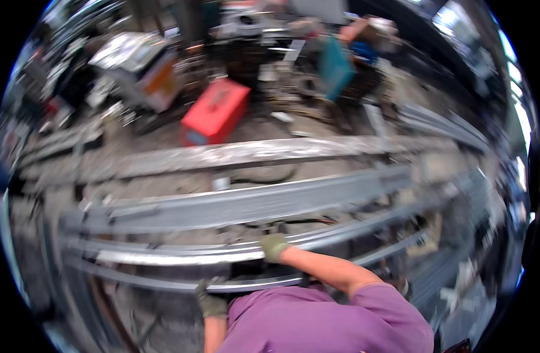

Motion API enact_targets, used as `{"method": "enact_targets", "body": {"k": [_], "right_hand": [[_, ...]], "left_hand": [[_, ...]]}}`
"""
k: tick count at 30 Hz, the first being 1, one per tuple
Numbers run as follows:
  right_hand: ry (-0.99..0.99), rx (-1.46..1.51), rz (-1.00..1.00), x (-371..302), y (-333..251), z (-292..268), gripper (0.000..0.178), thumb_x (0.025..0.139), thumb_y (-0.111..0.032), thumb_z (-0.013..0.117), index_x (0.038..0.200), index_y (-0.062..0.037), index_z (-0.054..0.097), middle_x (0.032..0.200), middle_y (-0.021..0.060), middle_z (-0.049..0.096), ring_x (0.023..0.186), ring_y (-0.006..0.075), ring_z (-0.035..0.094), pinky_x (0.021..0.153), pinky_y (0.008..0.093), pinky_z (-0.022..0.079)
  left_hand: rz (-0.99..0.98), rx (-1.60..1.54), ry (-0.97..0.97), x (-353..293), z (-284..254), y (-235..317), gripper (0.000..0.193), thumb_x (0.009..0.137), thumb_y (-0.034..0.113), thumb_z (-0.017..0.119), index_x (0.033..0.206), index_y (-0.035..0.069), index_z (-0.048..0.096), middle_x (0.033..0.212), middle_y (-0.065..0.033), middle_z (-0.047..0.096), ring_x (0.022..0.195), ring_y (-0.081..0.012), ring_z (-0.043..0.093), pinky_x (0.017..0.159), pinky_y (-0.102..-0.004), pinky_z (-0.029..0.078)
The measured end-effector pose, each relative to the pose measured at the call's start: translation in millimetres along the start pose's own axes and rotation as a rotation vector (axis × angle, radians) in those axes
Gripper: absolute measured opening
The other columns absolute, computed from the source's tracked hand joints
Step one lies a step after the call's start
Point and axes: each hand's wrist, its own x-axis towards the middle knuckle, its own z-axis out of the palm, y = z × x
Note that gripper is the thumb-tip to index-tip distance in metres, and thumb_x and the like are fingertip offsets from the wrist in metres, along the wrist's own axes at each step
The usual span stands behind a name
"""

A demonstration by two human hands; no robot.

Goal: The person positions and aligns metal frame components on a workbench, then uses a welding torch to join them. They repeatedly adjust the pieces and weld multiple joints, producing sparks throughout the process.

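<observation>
My right hand (274, 247), in a greenish work glove, is closed over a long shiny metal bar (176, 257) running left to right in front of me. Nearer my body, my left hand (211, 301) wears a darker-looking glove. Its fingers reach up to the nearest metal bar (252, 286) and appear curled at its edge, though blur softens them. A broad grey metal beam (264, 203) lies just beyond both bars, roughly parallel to them. My purple shirt hides part of the nearest bar.
A rough, whitish beam (223, 155) crosses farther off. Behind it sit a red case (216, 112), a white-and-orange box (140, 70) and a teal panel (336, 67) among scattered clutter. More metal lengths (440, 126) are stacked at the right. Motion blurs much of the scene.
</observation>
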Motion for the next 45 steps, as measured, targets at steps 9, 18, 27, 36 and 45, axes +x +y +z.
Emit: {"method": "enact_targets", "body": {"k": [9, 18, 27, 36, 45], "right_hand": [[0.336, 0.23, -0.272, -55.4, -17.1, -12.9, 0.062, 0.091, -0.047, 0.074, 0.136, -0.0051, 0.068, 0.119, 0.0256, 0.074, 0.115, 0.0452, 0.07, 0.1, 0.0516, 0.054], [0.001, 0.465, -0.219, -73.8, -21.0, 3.7, 0.05, 0.101, -0.042, 0.07, 0.13, -0.0012, 0.073, 0.119, 0.0251, 0.077, 0.114, 0.0366, 0.075, 0.101, 0.042, 0.057], [-0.276, 0.352, -0.054, -45.6, -72.0, -37.7, 0.094, 0.087, -0.067, 0.077, 0.138, 0.0113, 0.065, 0.126, 0.0332, 0.073, 0.123, 0.0393, 0.072, 0.105, 0.0418, 0.055], [0.071, 0.037, -0.165, -36.7, -55.6, -50.1, 0.068, 0.072, -0.059, 0.089, 0.092, 0.0038, 0.072, 0.09, 0.0254, 0.074, 0.085, 0.0391, 0.074, 0.075, 0.0474, 0.056], [-0.377, -0.074, -0.242, -85.0, -88.2, -101.5, 0.052, 0.088, -0.053, 0.074, 0.118, -0.0101, 0.079, 0.102, 0.0208, 0.08, 0.097, 0.0384, 0.078, 0.085, 0.0455, 0.059]], "left_hand": [[0.041, 0.1, 0.205, -15.1, 32.1, 0.7, 0.017, 0.094, 0.019, 0.078, 0.097, 0.003, 0.072, 0.093, -0.0138, 0.076, 0.091, -0.0285, 0.076, 0.09, -0.046, 0.063], [-0.109, 0.084, 0.079, -23.5, 44.1, -15.0, 0.04, 0.092, 0.011, 0.075, 0.129, -0.001, 0.066, 0.114, -0.017, 0.075, 0.113, -0.03, 0.072, 0.104, -0.0494, 0.058], [-0.102, -0.099, -0.268, -16.9, 14.4, -29.2, 0.057, 0.094, -0.001, 0.065, 0.15, 0.0, 0.053, 0.147, -0.0171, 0.064, 0.138, -0.0306, 0.061, 0.122, -0.0546, 0.046], [0.081, -0.353, 0.081, -19.5, 78.6, 5.5, 0.071, 0.099, 0.063, 0.066, 0.149, 0.013, 0.06, 0.154, -0.0111, 0.062, 0.149, -0.035, 0.049, 0.128, -0.0557, 0.034], [-0.015, -0.393, 0.04, -30.8, 87.3, 0.2, 0.099, 0.089, 0.087, 0.059, 0.153, 0.012, 0.057, 0.156, -0.0106, 0.06, 0.15, -0.03, 0.048, 0.129, -0.0479, 0.031]]}}
